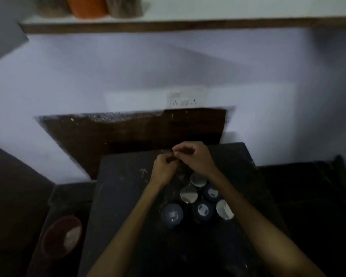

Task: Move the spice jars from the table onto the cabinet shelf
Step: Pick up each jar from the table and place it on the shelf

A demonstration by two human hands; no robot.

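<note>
While both hands meet above the far part of the dark table [116,196], the 6 spice jars [189,194] stand in a cluster just behind them, nearer the person and under the right forearm. The left hand [164,168] and right hand [196,156] have fingers curled, fingertips close together; whether they pinch anything small is too dim to tell. Neither hand touches a jar. The jars stand upright, lids facing up: 3 with dark blue lids, 3 with pale shiny ones. High on the wall, the shelf [188,25] carries 3 containers [87,7] at its left end.
</note>
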